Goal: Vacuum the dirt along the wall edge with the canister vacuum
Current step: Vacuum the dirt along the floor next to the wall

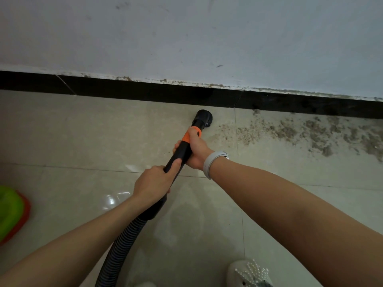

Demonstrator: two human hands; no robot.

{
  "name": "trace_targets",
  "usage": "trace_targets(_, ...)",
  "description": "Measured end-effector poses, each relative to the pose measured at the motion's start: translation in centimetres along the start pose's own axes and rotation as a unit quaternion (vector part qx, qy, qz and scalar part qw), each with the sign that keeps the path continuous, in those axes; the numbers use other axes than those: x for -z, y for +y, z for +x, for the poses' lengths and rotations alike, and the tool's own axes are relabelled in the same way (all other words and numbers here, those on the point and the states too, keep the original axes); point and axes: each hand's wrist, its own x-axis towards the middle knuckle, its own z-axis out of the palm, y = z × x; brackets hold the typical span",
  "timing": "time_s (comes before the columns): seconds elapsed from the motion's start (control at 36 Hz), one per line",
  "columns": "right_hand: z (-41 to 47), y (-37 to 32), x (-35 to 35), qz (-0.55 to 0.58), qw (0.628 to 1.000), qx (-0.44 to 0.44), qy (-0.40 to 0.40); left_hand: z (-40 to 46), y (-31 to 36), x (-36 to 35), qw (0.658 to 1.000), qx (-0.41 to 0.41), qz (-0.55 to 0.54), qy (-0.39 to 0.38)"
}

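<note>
Black wand [180, 151] with an orange ring [189, 136], black round brush [204, 118], ribbed black hose [122, 243]. Brown speckled dirt [306, 131] at 2 o'clock on shiny cream tiles [83, 131]. Black baseboard [145, 91], pale grey wall [186, 34]. White wristband [211, 162]. Green-and-red thing [11, 214] at 9 o'clock.

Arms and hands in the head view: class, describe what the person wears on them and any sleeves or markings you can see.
Both forearms are bare, with no sleeves in view. The right hand has a pale grey-white wristband around its wrist, smooth, with a small metallic piece at its upper edge. The left hand wears nothing: no ring, band or glove shows. No markings are visible on either arm.
</note>
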Motion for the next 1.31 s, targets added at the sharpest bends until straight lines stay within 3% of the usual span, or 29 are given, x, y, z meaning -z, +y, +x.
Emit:
trace_targets(0.25, -1.2, 1.1, 1.8, 0.04, 0.999, -0.003, 0.036, -0.7, -0.1, 0.0, 0.998, -0.02, 0.004, -0.063)
trace_targets(0.92, 1.3, -4.5, 2.7, 0.038, 0.997, 0.022, 0.065, 4.3, 4.9, -0.3, 0.996, -0.043, -0.007, -0.076)
trace_targets(1.31, -1.4, 1.6, 3.9, 0.031, 0.996, 0.015, 0.079, 0.0, 0.3, 0.1, 0.991, -0.046, 0.056, -0.114)
